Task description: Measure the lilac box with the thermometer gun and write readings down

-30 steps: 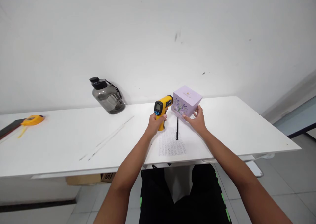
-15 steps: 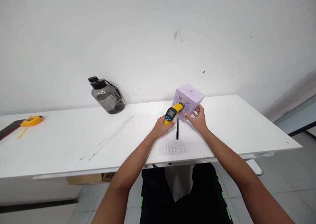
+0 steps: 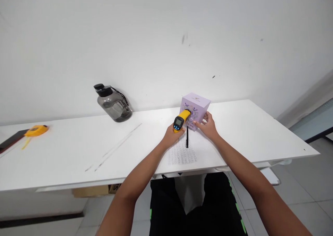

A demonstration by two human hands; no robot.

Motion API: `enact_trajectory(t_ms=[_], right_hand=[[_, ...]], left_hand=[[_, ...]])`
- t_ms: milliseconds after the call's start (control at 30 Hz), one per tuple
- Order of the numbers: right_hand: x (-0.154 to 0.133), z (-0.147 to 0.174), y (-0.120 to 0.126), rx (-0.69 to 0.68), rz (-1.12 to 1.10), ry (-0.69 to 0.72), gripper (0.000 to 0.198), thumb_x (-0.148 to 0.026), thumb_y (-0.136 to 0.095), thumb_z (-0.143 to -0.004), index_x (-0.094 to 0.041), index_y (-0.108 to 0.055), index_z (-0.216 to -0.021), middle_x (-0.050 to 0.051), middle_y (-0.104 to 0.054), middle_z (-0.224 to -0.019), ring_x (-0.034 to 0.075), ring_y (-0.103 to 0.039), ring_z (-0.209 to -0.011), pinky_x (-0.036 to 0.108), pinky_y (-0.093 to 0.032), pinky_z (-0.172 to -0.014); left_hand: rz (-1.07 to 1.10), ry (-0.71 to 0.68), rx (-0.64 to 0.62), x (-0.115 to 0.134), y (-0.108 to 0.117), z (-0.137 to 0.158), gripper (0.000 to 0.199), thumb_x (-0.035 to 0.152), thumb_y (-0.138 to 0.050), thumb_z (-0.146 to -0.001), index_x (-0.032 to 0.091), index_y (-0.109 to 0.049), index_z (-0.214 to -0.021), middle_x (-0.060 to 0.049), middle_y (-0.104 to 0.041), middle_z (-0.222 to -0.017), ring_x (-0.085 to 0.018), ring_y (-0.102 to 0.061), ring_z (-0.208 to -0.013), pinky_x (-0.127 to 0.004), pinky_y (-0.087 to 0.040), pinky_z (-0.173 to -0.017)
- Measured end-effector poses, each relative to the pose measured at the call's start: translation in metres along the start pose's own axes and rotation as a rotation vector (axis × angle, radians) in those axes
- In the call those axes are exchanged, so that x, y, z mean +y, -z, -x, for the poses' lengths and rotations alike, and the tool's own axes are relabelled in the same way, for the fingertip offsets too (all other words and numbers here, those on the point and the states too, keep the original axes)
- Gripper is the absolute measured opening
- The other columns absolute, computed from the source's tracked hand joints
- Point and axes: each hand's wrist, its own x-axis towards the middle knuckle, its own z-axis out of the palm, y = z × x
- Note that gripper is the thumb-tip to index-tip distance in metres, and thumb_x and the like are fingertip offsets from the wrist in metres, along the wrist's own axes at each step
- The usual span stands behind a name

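My left hand [image 3: 173, 136] is wrapped round the handle of a yellow and black infrared thermometer [image 3: 181, 120], its screen and blue buttons facing me. The thermometer's front end is at the patterned face of a lilac box [image 3: 195, 107]; whether they touch I cannot tell. My right hand [image 3: 208, 125] grips that box at its lower right side, thumb on the front and fingers behind. The box is tilted, its top face showing. A black pen [image 3: 187, 139] lies just below the box on a sheet of paper [image 3: 182, 154] covered in handwriting.
On the white table [image 3: 229, 114], a grey transparent bottle [image 3: 114, 106] with a black cap stands near the wall. A yellow tape measure [image 3: 36, 130] lies at the far left beside a dark flat object [image 3: 13, 140]. Below the table is a cardboard box [image 3: 91, 191].
The lilac box has turned slightly and shifted a little left, so its front face shows more. The thermometer, still in my left hand, has swung slightly. Both hands keep their holds.
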Motion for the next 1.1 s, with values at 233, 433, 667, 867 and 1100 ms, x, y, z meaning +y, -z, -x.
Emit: enact_trajectory(t_ms=[233,433,667,867,1100], right_hand=[[0.0012,-0.0004,0.0009,-0.011,0.041,-0.001,0.091,-0.059,-0.088,-0.058,-0.025,-0.048,-0.133,0.016,-0.055,-0.142,0.034,-0.056,-0.130,0.058,-0.049,-0.109],[0.0008,-0.0003,0.0011,-0.027,0.025,0.005,0.090,-0.059,-0.087,-0.059,-0.026,-0.048,-0.132,0.014,-0.056,-0.141,0.033,-0.057,-0.129,0.057,-0.050,-0.108],[-0.0006,0.0000,0.0012,-0.015,0.022,-0.003,0.091,-0.057,-0.088,-0.057,-0.025,-0.048,-0.132,0.015,-0.059,-0.136,0.033,-0.058,-0.127,0.058,-0.051,-0.108],[-0.0015,-0.0003,0.0021,-0.034,0.024,0.000,0.090,-0.056,-0.088,-0.059,-0.025,-0.049,-0.133,0.014,-0.059,-0.136,0.033,-0.057,-0.128,0.057,-0.051,-0.108],[-0.0044,0.0000,0.0026,-0.037,0.031,-0.003,0.088,-0.053,-0.088,-0.059,-0.024,-0.050,-0.133,0.015,-0.059,-0.136,0.035,-0.057,-0.128,0.057,-0.051,-0.108]], left_hand=[[0.075,0.010,-0.011,-0.0056,-0.0042,-0.0011,0.043,0.048,-0.083,-0.065,0.016,-0.066,-0.088,-0.003,-0.065,-0.082,-0.018,-0.060,-0.084,-0.035,-0.048,-0.080],[0.034,-0.002,-0.022,-0.0059,-0.0023,-0.0007,0.041,0.048,-0.082,-0.067,0.016,-0.067,-0.088,-0.003,-0.065,-0.081,-0.019,-0.061,-0.084,-0.034,-0.049,-0.079],[0.028,0.004,-0.032,-0.0074,-0.0024,-0.0009,0.041,0.048,-0.081,-0.068,0.015,-0.067,-0.090,-0.004,-0.065,-0.081,-0.021,-0.061,-0.088,-0.035,-0.049,-0.079],[0.024,0.005,-0.027,-0.0081,-0.0027,-0.0007,0.042,0.048,-0.081,-0.068,0.015,-0.066,-0.089,-0.003,-0.065,-0.081,-0.019,-0.060,-0.083,-0.035,-0.048,-0.079],[0.005,-0.004,-0.040,-0.0073,-0.0024,0.0001,0.041,0.049,-0.080,-0.070,0.015,-0.066,-0.089,-0.003,-0.064,-0.081,-0.018,-0.059,-0.082,-0.034,-0.047,-0.079]])
